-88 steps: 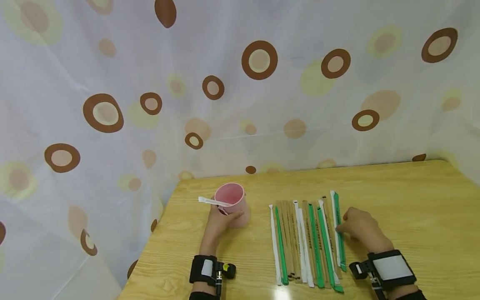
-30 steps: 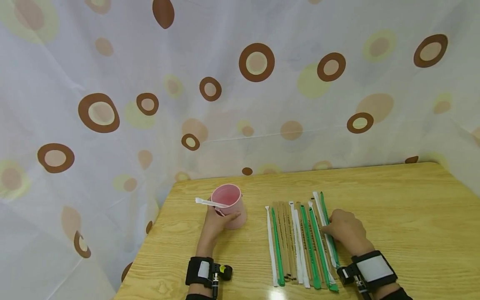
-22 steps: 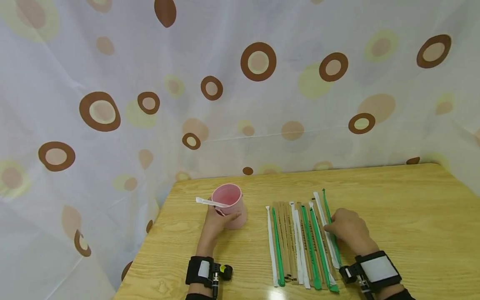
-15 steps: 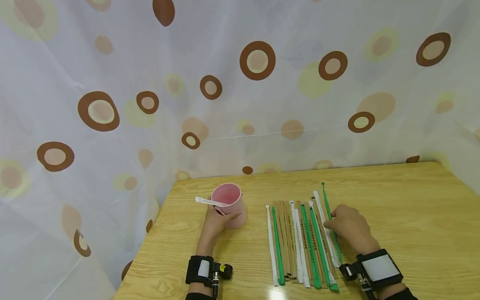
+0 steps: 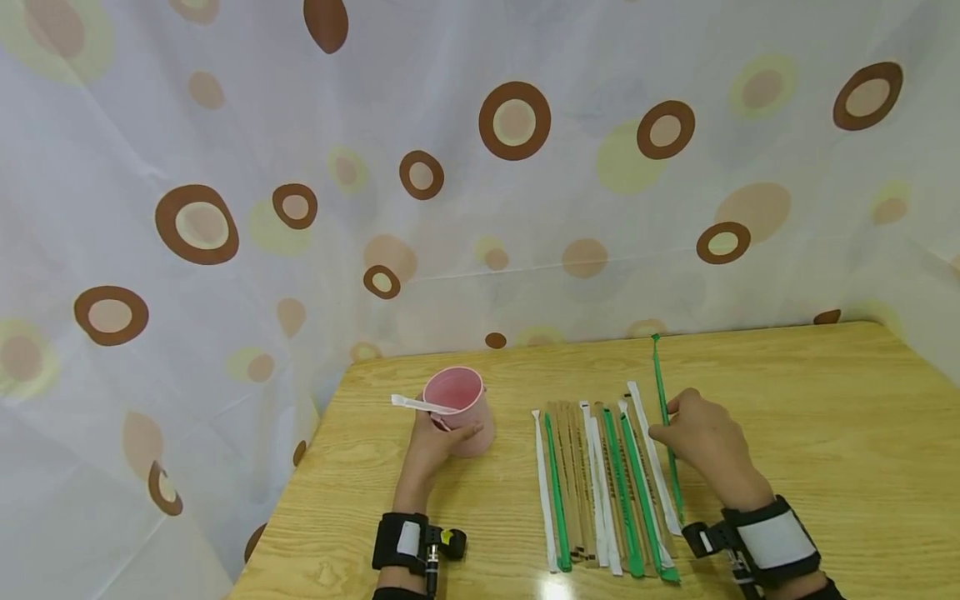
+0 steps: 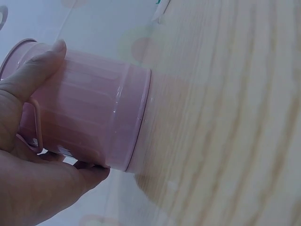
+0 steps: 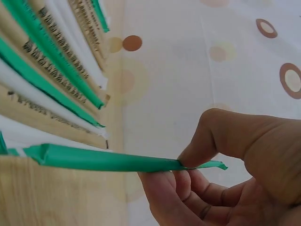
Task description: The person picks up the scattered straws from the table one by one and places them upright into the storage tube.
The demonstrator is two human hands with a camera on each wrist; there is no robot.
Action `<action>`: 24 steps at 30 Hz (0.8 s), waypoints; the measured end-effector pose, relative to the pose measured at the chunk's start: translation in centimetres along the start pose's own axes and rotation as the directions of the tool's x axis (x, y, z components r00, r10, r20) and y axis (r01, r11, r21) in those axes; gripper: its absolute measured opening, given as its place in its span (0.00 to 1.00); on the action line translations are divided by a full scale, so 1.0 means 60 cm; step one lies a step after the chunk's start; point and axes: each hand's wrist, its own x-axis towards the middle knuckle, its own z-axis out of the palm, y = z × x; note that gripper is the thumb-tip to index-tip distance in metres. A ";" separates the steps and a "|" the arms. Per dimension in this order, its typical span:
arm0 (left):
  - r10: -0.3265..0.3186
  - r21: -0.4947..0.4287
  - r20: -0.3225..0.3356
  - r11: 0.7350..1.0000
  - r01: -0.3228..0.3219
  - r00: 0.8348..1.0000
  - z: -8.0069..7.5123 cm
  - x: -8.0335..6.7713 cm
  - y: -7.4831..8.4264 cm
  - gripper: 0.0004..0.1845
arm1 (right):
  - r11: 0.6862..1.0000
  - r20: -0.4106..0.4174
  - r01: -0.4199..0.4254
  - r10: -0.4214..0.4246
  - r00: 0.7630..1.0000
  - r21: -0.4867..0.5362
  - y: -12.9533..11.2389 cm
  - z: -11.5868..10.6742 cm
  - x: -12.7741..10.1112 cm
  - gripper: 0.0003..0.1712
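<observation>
Left hand [image 5: 438, 437]: forearm flat on the tabletop [image 5: 810, 417], fingers curled round the pink cup [image 5: 461, 408].
Right hand [image 5: 705, 442]: raised slightly, thumb and fingers pinching a green straw [image 5: 660, 392].
Green straw: tilted up beside the straw row [image 5: 600, 483].
White straw [image 5: 420, 404]: in the cup.

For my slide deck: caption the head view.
Left hand holds pink cup; right hand pinches green straw beside the row.
</observation>
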 end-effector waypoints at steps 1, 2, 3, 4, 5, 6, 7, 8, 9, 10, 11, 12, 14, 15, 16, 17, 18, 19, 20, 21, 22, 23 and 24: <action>-0.001 0.005 0.001 1.000 0.001 1.000 0.000 -0.001 0.000 0.51 | 1.000 -0.007 0.002 -0.002 1.000 0.005 -0.002 -0.003 -0.001 0.26; -0.007 0.003 0.000 1.000 0.007 1.000 0.001 -0.001 0.000 0.51 | 1.000 -0.016 0.006 -0.006 1.000 0.011 -0.004 -0.005 -0.002 0.26; -0.009 0.005 -0.001 1.000 0.009 1.000 0.001 -0.002 0.000 0.51 | 1.000 -0.027 0.011 -0.011 1.000 0.018 -0.006 -0.006 -0.004 0.26; -0.012 0.004 -0.002 1.000 0.012 1.000 0.001 -0.002 0.001 0.51 | 1.000 -0.039 0.016 -0.015 0.999 0.024 -0.008 -0.008 -0.006 0.26; -0.009 0.004 -0.001 1.000 0.009 1.000 0.001 -0.002 0.001 0.51 | 0.999 -0.053 0.023 -0.021 0.998 0.029 -0.010 -0.009 -0.008 0.26; -0.004 0.005 -0.001 1.000 0.004 1.000 0.001 -0.002 0.000 0.51 | 0.999 -0.070 0.030 -0.027 0.997 0.035 -0.012 -0.010 -0.009 0.26; 0.000 0.004 0.000 1.000 0.000 1.000 0.001 -0.003 0.001 0.51 | 0.998 -0.088 0.040 -0.036 0.995 0.041 -0.014 -0.010 -0.011 0.25; 0.002 -0.002 -0.002 1.000 -0.002 1.000 0.001 -0.003 0.001 0.51 | 0.998 -0.105 0.051 -0.046 0.993 0.046 -0.016 -0.010 -0.013 0.25; 0.001 -0.004 -0.003 1.000 -0.001 1.000 0.001 -0.003 0.001 0.51 | 0.997 -0.120 0.060 -0.054 0.991 0.049 -0.018 -0.011 -0.014 0.24; 0.005 -0.007 -0.002 1.000 -0.005 1.000 0.001 -0.003 0.001 0.51 | 0.996 -0.135 0.069 -0.062 0.989 0.053 -0.019 -0.011 -0.015 0.24; 0.009 -0.007 -0.001 1.000 -0.009 1.000 0.001 -0.003 0.002 0.51 | 0.995 -0.148 0.078 -0.069 0.987 0.056 -0.021 -0.011 -0.016 0.23; 0.007 -0.008 -0.002 1.000 -0.007 1.000 0.001 -0.002 0.002 0.51 | 0.994 -0.159 0.086 -0.076 0.984 0.059 -0.022 -0.011 -0.017 0.23; 0.002 -0.010 -0.006 1.000 -0.002 1.000 0.002 -0.002 0.002 0.51 | 0.993 -0.179 0.102 -0.089 0.980 0.064 -0.024 -0.012 -0.018 0.22; 0.001 -0.007 -0.006 1.000 -0.001 1.000 0.002 -0.002 0.003 0.51 | 0.992 -0.187 0.106 -0.092 0.978 0.066 -0.025 -0.012 -0.018 0.22; 0.003 -0.005 -0.006 1.000 -0.003 1.000 0.002 -0.002 0.003 0.51 | 0.991 -0.198 0.112 -0.097 0.975 0.067 -0.026 -0.013 -0.019 0.21; 0.005 0.000 -0.005 1.000 -0.005 1.000 0.002 -0.002 0.003 0.51 | 0.991 -0.206 0.118 -0.101 0.973 0.069 -0.027 -0.013 -0.019 0.21; 0.005 0.000 -0.004 1.000 -0.005 1.000 0.001 -0.002 0.003 0.51 | 0.990 -0.216 0.124 -0.106 0.971 0.069 -0.028 -0.014 -0.019 0.21; 0.007 0.002 -0.003 1.000 -0.007 1.000 0.001 -0.002 0.004 0.51 | 0.989 -0.225 0.128 -0.109 0.968 0.070 -0.029 -0.014 -0.020 0.21; 0.010 0.004 0.000 1.000 -0.010 1.000 0.001 -0.002 0.003 0.50 | 0.988 -0.233 0.134 -0.114 0.966 0.070 -0.030 -0.015 -0.020 0.21; 0.010 0.005 0.000 1.000 -0.010 1.000 0.001 -0.002 0.003 0.50 | 0.988 -0.241 0.140 -0.119 0.963 0.070 -0.031 -0.015 -0.020 0.20; 0.010 0.004 0.001 1.000 -0.010 1.000 0.001 -0.002 0.003 0.50 | 0.987 -0.251 0.147 -0.126 0.960 0.069 -0.031 -0.015 -0.020 0.19; 0.009 0.001 0.002 1.000 -0.009 1.000 0.001 -0.001 0.003 0.50 | 0.986 -0.259 0.155 -0.132 0.957 0.070 -0.032 -0.015 -0.020 0.19; 0.009 -0.004 0.004 1.000 -0.009 1.000 0.000 -0.001 0.002 0.50 | 0.984 -0.266 0.162 -0.138 0.954 0.070 -0.033 -0.015 -0.019 0.18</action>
